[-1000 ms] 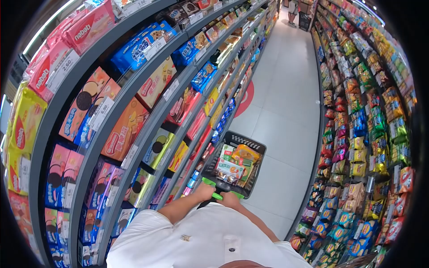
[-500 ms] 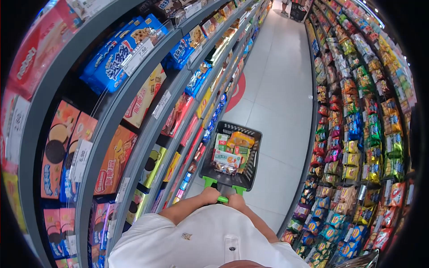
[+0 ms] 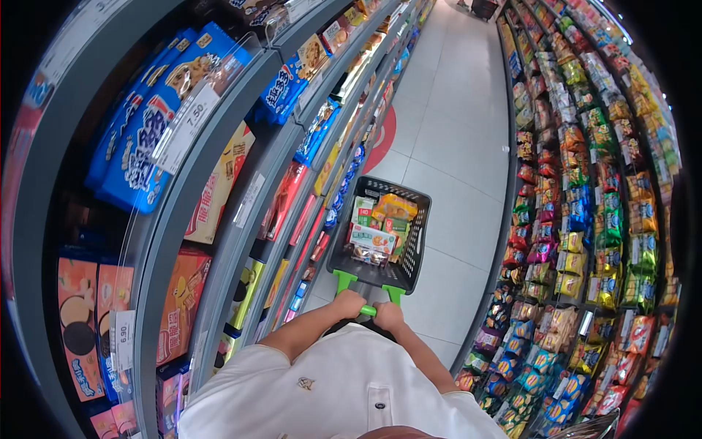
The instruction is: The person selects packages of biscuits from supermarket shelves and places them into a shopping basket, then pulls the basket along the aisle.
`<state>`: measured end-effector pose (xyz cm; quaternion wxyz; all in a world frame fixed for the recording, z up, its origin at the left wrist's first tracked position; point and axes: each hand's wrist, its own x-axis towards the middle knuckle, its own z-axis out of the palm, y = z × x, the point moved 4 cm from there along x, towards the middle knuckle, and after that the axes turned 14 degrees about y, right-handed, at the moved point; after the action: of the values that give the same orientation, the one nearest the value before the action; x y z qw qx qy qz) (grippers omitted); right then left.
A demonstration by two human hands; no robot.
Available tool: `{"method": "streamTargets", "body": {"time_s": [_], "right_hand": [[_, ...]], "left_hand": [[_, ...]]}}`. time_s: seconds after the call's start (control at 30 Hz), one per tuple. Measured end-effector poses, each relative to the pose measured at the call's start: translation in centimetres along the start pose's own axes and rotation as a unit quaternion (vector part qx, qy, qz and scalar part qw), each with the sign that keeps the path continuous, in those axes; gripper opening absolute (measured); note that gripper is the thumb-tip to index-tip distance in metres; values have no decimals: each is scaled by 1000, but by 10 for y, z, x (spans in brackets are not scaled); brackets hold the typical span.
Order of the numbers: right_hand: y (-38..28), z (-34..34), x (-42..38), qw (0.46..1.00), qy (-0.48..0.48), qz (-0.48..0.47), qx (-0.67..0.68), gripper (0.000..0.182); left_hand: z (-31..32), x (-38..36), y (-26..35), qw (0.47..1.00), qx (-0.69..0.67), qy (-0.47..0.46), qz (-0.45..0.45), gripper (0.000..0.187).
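Observation:
In front of my body is a black shopping basket cart point(image 3: 344, 263) with perforated sides and green handle arms point(image 3: 393, 294). My left hand point(image 3: 349, 303) is wrapped round the left part of its green handle point(image 3: 368, 311). On the right part of that handle, my right hand point(image 3: 387, 317) is closed as well. Inside the basket lie a yellow-orange packet point(image 3: 395, 208), a white box with a picture on it point(image 3: 374, 238) and several other green, red and white packages. The basket stands upright on the aisle floor.
Grey shelves point(image 3: 164, 271) with biscuit packs, including blue bags point(image 3: 142, 157), rise close on my left. Snack bags fill the racks point(image 3: 570, 241) on the right. A pale tiled aisle point(image 3: 453, 146) runs ahead, with a red floor mark point(image 3: 382, 139) and a dark basket point(image 3: 483, 9) far off.
Nearby shelf goods on the left have shifted down and outward in view as I move forward. Both hands keep their hold on the handle. The far basket sits nearer the top edge.

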<state>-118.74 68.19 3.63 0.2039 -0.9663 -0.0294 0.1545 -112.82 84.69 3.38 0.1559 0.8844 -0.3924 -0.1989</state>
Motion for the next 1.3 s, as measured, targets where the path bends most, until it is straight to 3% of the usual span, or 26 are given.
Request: {"method": "streamTargets", "body": {"time_s": [0.37,0.57,0.9,0.93,1.3], "right_hand": [[37,-36,75,999,-6,-35,25,23],[75,-80,142,995,9,-72,75,24],[102,-141,226,995,3,-49,82,26],[102,-147,234,995,13,-45,85,25],[105,-179,313,992,49,-32,115,25]], "left_hand": [[-8,75,-32,999,25,-16,-38,14],[-80,144,-35,995,39,-12,-94,13],[-110,236,-80,987,116,-2,-113,16],[-119,240,-82,984,100,-4,-146,15],[-171,302,-127,985,122,12,-118,14]]}}
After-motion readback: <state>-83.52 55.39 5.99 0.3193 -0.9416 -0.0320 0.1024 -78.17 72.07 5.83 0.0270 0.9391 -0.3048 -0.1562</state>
